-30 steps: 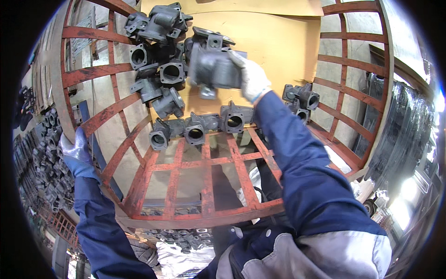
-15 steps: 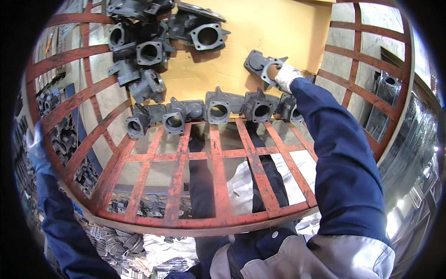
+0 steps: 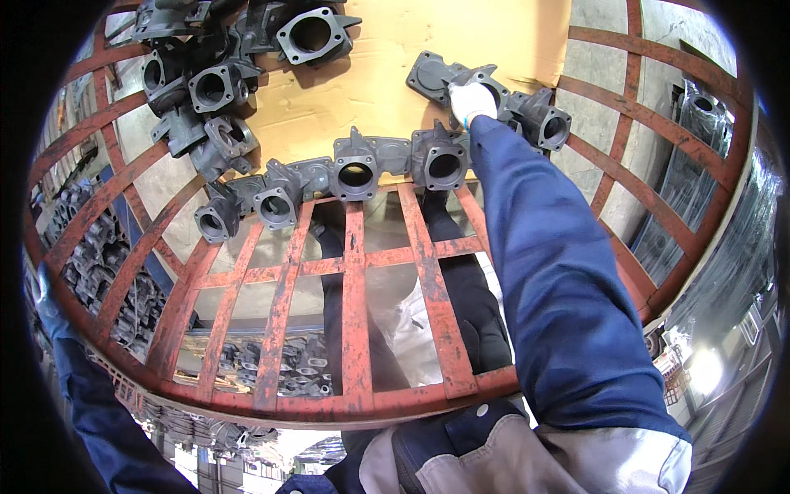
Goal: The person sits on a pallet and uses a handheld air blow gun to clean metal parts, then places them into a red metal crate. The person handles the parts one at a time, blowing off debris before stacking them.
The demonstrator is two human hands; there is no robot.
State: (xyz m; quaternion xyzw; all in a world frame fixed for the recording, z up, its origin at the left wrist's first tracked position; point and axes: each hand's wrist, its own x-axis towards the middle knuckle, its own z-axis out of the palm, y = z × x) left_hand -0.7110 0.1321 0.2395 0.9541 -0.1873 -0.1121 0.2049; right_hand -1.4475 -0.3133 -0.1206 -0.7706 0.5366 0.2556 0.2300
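A grey metal casting (image 3: pixel 431 76) with a square holed flange lies on the yellow-brown sheet, and my white-gloved right hand (image 3: pixel 473 104) is closed on its flange end. To the right of the hand sits another casting (image 3: pixel 546 120), its round bore facing me. Nearer to me, a row of like castings (image 3: pixel 356 171) lines the front edge of the sheet; my right forearm covers the row's right end. Far to the left, my gloved left hand (image 3: pixel 46 298) is beside the red cage's rim, fingers extended and no part visible in it. Its contact with the rim is unclear.
The red metal cage (image 3: pixel 358 329) surrounds the sheet (image 3: pixel 395 49) with a barred front and sides. A heap of castings (image 3: pixel 212 90) stands at the back left. More castings (image 3: pixel 90 239) lie outside the cage at left. Plastic-wrapped goods (image 3: pixel 683 181) stand outside at right.
The view has shifted, so the castings and cage appear farther left and higher. My right hand has moved slightly left along the casting, uncovering the one at its right.
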